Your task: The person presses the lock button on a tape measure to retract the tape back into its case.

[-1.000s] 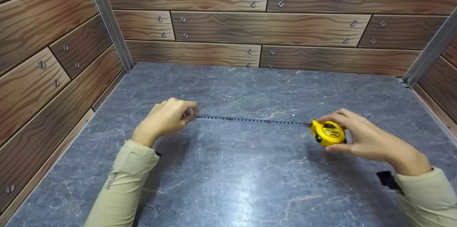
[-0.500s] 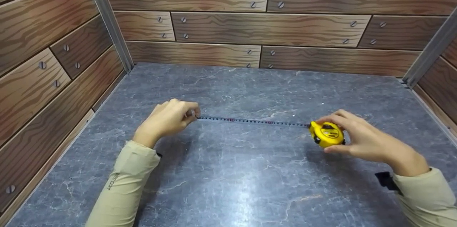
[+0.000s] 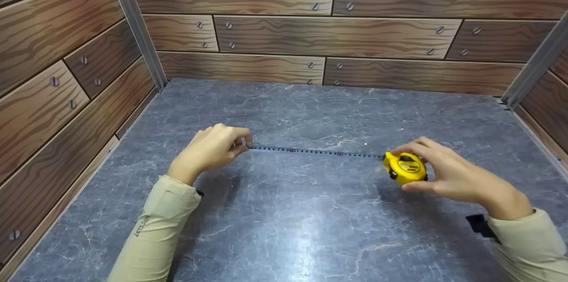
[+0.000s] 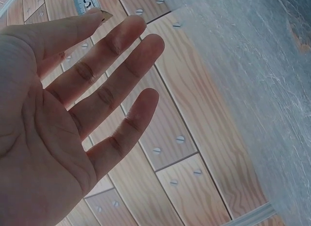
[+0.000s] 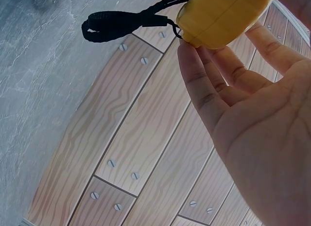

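Observation:
A yellow tape measure [image 3: 406,168] is gripped in my right hand [image 3: 461,174], thumb at its near side and fingers over the far side. Its blade [image 3: 315,152], marked with black and red figures, stretches leftward to my left hand [image 3: 212,151]. There the thumb and a finger pinch the blade's end. In the left wrist view, the blade's tip [image 4: 85,3] shows beside the thumb while the other fingers extend loosely. The right wrist view shows the yellow case [image 5: 223,17] against the fingertips, with a black wrist strap [image 5: 119,24] hanging from it.
Both hands are above a grey marble-patterned table [image 3: 284,229]. Wood-patterned panels [image 3: 337,36] stand behind it and along both sides. Metal posts [image 3: 137,29] rise at the back corners.
My left hand has drifted slightly right with the blade's end. The tape measure case has shifted slightly left, so the exposed blade is a little shorter.

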### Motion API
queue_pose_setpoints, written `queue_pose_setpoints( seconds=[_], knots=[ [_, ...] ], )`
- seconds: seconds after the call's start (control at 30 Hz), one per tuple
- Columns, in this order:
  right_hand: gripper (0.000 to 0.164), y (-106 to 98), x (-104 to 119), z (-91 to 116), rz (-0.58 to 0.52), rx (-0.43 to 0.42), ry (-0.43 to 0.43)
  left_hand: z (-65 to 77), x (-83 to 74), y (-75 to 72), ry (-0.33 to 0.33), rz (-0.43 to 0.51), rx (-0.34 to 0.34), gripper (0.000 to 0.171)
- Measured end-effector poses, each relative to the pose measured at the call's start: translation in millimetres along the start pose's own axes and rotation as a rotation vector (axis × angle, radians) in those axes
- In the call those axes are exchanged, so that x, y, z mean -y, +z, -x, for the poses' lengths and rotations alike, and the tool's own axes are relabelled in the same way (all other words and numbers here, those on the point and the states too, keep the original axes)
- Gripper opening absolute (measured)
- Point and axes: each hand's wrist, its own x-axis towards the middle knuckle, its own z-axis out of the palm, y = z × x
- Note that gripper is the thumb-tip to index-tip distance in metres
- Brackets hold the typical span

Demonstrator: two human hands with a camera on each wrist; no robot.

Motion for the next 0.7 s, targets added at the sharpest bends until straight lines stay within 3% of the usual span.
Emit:
queue_pose_setpoints(
  seconds=[0.7],
  knots=[
    [0.063,4.9,3.2,-3.2,0.009,0.002,-0.019,-0.4,-1.0,2.3,0.013,-0.012,0.006,0.008]
  ],
)
